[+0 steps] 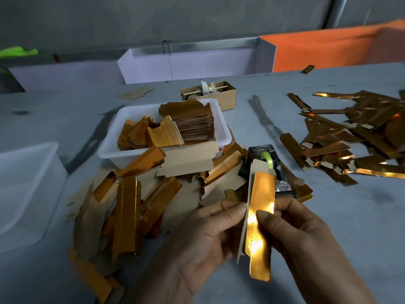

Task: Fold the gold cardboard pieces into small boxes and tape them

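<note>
A long gold cardboard piece [259, 218] stands nearly upright between my two hands, its shiny face toward me and one brown flap bent back along its left side. My left hand [197, 242] pinches its left edge with the fingertips. My right hand [302, 242] pinches it from the right, thumb pressed on the gold face. Just behind it lies a black tape dispenser [266, 159] with a green roll. Loose unfolded gold pieces [129, 207] are heaped on the table to the left.
A white plastic tub [221, 128] holds stacked flat gold blanks. A second translucent tub [28, 189] stands at the left edge. Several folded gold pieces [350, 137] are piled at the right. A small brown carton [228, 97] sits behind the tub.
</note>
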